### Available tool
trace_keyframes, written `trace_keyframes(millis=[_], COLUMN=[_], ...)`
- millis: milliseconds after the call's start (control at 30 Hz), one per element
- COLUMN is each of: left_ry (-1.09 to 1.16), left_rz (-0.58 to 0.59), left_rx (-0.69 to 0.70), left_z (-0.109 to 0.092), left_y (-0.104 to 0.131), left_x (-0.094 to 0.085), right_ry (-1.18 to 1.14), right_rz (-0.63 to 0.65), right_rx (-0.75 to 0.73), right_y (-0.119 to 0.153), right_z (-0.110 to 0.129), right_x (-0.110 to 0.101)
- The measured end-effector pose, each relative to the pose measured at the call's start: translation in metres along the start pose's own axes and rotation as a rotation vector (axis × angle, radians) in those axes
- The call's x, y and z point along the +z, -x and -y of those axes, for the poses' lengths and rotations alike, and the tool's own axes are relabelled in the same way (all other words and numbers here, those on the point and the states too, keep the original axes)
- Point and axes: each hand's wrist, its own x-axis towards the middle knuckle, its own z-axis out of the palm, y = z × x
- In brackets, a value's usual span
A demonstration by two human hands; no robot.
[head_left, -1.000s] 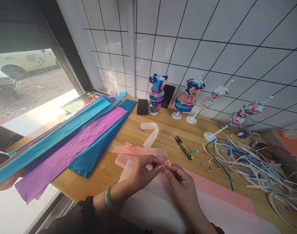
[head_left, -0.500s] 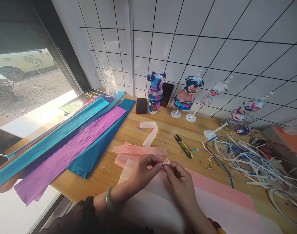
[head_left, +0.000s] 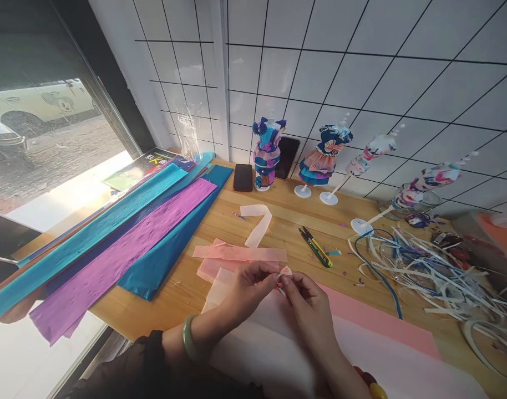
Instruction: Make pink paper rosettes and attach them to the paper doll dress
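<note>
Between my fingertips is a small folded pink-and-white paper piece (head_left: 285, 271), its pleats fanning out at the top. My left hand (head_left: 251, 291) pinches it from the left, and my right hand (head_left: 305, 302) pinches it from the right with thumb and forefinger. Both hands hover above white paper sheets (head_left: 253, 338) and a pink sheet (head_left: 386, 318). Just beyond them lie peach paper strips (head_left: 241, 254) and a bent pale strip (head_left: 262, 221). The lower part of the folded piece is hidden by my fingers.
Yellow-and-black thread snips (head_left: 315, 246) lie right of centre. Small dress forms in paper outfits, such as a blue-and-purple one (head_left: 267, 155), stand along the tiled wall near a phone (head_left: 242, 177). Teal and purple paper (head_left: 132, 249) covers the left; tangled strips (head_left: 440, 271) lie right.
Both hands stay pinched on the folded paper piece, whose pleated top now shows a little more upright. The whole view has shifted slightly; nothing else on the table has moved.
</note>
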Motion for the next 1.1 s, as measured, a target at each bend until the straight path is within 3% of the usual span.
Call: trace_keyframes(millis=[200, 500, 1100], left_ry=[-0.059, -0.029, 0.187], left_rz=[-0.024, 0.033, 0.005], left_rx=[0.037, 0.056, -0.111], left_z=[-0.0001, -0.0024, -0.0024], left_y=[0.0012, 0.0015, -0.0042], left_x=[0.0013, 0.0007, 0.0002], right_ry=[-0.004, 0.011, 0.055], right_rz=[-0.008, 0.004, 0.090], right_rx=[-0.007, -0.030, -0.099], right_y=[0.0003, 0.0000, 0.0001], right_z=[0.0009, -0.0007, 0.0035], right_x=[0.0001, -0.0005, 0.0002])
